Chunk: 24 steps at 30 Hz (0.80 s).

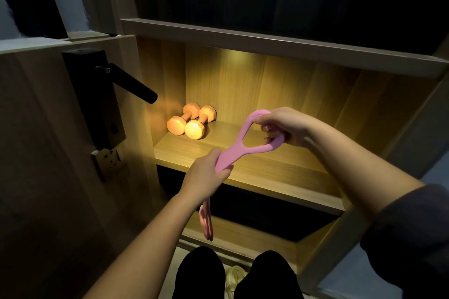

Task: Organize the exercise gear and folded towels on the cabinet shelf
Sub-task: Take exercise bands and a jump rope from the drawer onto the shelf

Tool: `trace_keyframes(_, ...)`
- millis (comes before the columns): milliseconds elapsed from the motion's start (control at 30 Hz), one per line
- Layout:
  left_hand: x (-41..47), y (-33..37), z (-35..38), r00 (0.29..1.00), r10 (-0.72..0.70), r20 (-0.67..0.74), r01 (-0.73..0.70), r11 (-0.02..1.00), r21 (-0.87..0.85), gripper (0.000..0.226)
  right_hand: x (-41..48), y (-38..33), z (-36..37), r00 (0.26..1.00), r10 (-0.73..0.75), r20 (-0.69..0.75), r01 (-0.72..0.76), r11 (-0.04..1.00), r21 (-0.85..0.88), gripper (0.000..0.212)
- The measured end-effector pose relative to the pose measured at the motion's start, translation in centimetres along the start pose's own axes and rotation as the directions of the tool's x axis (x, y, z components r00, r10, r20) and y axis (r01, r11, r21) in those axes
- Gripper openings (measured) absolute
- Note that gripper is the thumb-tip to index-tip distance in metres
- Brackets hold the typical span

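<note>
I read this as the step of stowing the pink resistance band (237,150), which is held in the air just in front of and above the lit cabinet shelf (267,172) and is not yet resting on it. The left hand (209,170) has its fingers (224,172) clamped round the band's narrow waist. The right hand (284,126) pinches the far end of the upper loop with curled fingers (267,126), so that loop is stretched open between the two hands. The band's long axis runs on a diagonal, from the lower loop dangling under the left wrist up and to the right toward the shelf's back wall. Two orange dumbbells (192,120) lie side by side at the shelf's back left corner, their ends toward me, well apart from the band. I see no towels here. By my judgement, the next move calls for gathering the hanging loop so it doesn't snag the shelf edge, then laying the band flat near the dumbbells.
</note>
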<state>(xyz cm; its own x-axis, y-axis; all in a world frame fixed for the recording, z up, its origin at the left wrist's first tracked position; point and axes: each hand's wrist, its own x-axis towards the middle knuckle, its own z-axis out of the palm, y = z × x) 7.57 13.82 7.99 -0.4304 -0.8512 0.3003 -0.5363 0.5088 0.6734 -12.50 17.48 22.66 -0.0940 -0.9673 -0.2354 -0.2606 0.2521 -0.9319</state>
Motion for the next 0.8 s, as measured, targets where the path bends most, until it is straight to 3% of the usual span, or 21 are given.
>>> trace_keyframes(233, -1.1, -4.9, -0.5, 0.989, -0.125, 0.076, 0.114, 0.985, 0.13, 0.012, 0.8, 2.4, -3.2, 0.976, 0.076, -0.205, -0.063, 0.996, 0.067, 0.012)
trace_keyframes(500, -3.0, -9.1, -0.4, 0.969, -0.18, 0.172, 0.142, 0.967, 0.212, 0.015, 1.5, 5.6, -5.6, 0.934, 0.198, -0.299, -0.199, 0.98, 0.026, 0.017)
trace_keyframes(633, -3.2, -9.4, -0.2, 0.963, -0.189, 0.19, 0.154, 0.971, 0.184, 0.027, 1.6, 6.7, -5.6, 0.922, 0.224, -0.315, -0.241, 0.97, -0.016, 0.02)
trace_keyframes(800, -3.1, -8.6, -0.1, 0.98, -0.09, 0.177, 0.039, 0.961, 0.274, 0.047, 1.7, 7.0, -6.2, 0.908, 0.212, -0.36, -0.247, 0.967, -0.055, 0.023)
